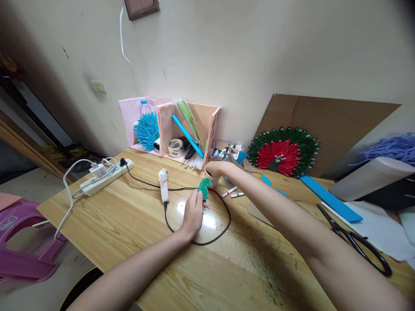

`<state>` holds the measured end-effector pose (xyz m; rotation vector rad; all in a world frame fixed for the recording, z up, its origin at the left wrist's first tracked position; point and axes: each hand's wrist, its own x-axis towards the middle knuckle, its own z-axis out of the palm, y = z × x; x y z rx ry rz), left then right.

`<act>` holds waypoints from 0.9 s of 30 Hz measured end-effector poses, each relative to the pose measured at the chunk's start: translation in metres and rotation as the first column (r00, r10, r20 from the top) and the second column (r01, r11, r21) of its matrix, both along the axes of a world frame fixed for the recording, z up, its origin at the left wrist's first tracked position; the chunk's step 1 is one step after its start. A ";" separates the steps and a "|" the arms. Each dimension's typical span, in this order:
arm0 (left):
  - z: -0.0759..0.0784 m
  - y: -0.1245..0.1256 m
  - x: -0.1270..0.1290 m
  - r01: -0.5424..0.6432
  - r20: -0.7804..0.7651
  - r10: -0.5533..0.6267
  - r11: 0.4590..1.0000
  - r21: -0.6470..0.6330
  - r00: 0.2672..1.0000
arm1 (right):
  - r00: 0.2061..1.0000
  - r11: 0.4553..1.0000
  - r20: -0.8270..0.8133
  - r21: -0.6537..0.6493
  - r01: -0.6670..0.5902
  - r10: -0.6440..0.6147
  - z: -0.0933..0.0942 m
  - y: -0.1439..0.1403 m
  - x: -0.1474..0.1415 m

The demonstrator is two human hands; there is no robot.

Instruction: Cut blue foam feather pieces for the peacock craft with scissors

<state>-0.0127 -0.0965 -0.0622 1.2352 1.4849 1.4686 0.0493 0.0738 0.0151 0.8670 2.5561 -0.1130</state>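
My left hand (193,214) is closed on a small green, curved cut-out piece (204,188), pinched between thumb and fingers above the table. My right hand (215,167) reaches down into a pale cup (213,181), and its fingers are hidden inside. Left of my left hand a white glue gun (164,189) rests on the wood, its black cord looping around below the green piece. Two markers (234,192) lie just right of the cup.
A power strip (106,178) with chargers sits at the left edge. Behind are a pink open box (215,123) of supplies and a red-and-green flower (282,153) against cardboard (330,121). Black scissors (353,239), white paper (381,229) and a blue strip (330,198) lie at right.
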 end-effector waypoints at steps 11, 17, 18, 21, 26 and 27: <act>-0.006 0.002 0.000 0.016 0.008 -0.016 1.000 -0.012 1.000 | 0.996 0.998 0.088 -0.061 -0.025 0.030 0.001 0.000 0.000; -0.011 0.003 0.000 0.031 -0.004 -0.031 0.999 -0.021 1.000 | 0.999 0.997 0.023 -0.065 -0.034 0.035 -0.001 0.005 0.005; -0.011 0.003 0.000 0.033 -0.005 -0.033 0.999 -0.023 0.999 | 0.999 0.997 0.031 -0.073 -0.025 0.027 -0.001 0.006 0.006; -0.011 0.002 0.000 0.034 -0.004 -0.034 0.999 -0.024 0.999 | 0.997 0.995 0.078 -0.104 -0.002 0.010 -0.004 0.008 0.005; -0.007 0.002 0.000 0.035 -0.005 -0.035 0.999 -0.028 0.999 | 0.995 0.994 0.101 -0.106 -0.007 0.018 -0.005 0.008 0.003; -0.007 0.001 0.000 0.036 -0.004 -0.036 0.999 -0.027 0.999 | 0.996 0.995 0.092 -0.098 -0.013 0.022 -0.005 0.008 0.004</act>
